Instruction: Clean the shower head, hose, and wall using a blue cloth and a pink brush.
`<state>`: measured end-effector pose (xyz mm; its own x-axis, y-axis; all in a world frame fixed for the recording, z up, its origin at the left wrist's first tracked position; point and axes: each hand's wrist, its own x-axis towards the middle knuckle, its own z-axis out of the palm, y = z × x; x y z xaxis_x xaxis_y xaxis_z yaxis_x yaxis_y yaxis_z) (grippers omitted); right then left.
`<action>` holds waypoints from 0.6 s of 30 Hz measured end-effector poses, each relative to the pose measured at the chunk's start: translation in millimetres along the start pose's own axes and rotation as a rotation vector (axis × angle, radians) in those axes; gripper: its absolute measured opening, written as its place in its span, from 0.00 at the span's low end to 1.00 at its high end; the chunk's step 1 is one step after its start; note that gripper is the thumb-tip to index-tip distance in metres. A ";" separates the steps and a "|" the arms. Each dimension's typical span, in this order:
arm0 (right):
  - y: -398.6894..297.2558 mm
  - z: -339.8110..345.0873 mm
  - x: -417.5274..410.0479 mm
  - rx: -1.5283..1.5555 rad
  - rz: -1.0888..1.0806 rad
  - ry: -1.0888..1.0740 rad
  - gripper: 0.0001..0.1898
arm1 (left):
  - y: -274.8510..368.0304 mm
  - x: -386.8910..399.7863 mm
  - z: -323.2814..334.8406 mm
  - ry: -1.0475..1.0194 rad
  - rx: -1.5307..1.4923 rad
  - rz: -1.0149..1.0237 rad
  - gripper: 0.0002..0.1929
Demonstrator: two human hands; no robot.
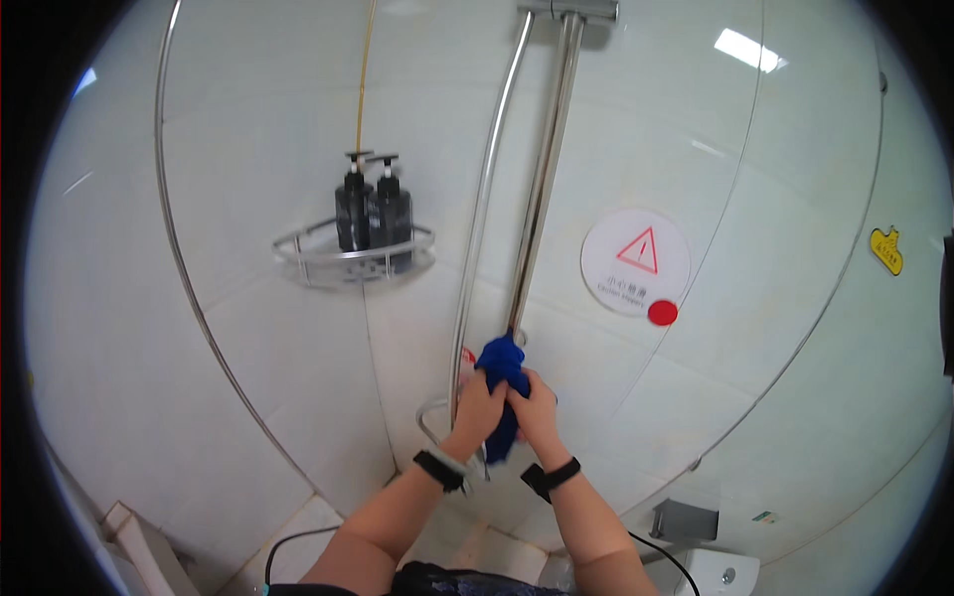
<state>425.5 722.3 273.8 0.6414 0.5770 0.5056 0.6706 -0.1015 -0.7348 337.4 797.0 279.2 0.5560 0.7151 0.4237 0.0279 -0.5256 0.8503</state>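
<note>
A blue cloth [502, 357] is wrapped around the lower part of a chrome shower riser pipe [548, 171], and its loose end hangs below. From the left side my left hand [478, 406] grips the cloth. My right hand [538, 406] grips it from the right, with the thumbs of both hands close together. The pipe's surface under the cloth is hidden. Just left of the riser runs a silvery shower hose [488, 164], which passes behind my left hand. The shower fittings below are mostly covered by my hands and the cloth.
A metal corner shelf [354, 257] carries two dark pump bottles [373, 212]. On the right wall are a round caution sign [633, 257] and a yellow sticker [887, 251]. A grey paper holder [684, 520] hangs above a white toilet cistern [719, 572]. Curved metal strips [179, 261] flank the shower corner.
</note>
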 end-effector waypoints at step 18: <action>-159.9 -54.7 115.2 1.160 0.006 0.191 0.12 | 197.9 241.5 -119.7 0.203 -0.304 0.588 0.26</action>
<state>412.5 760.6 474.3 0.7548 0.4384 0.4879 -0.0107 0.7520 -0.6591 377.7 920.9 587.1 0.2396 0.4386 0.8661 -0.4812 -0.7212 0.4983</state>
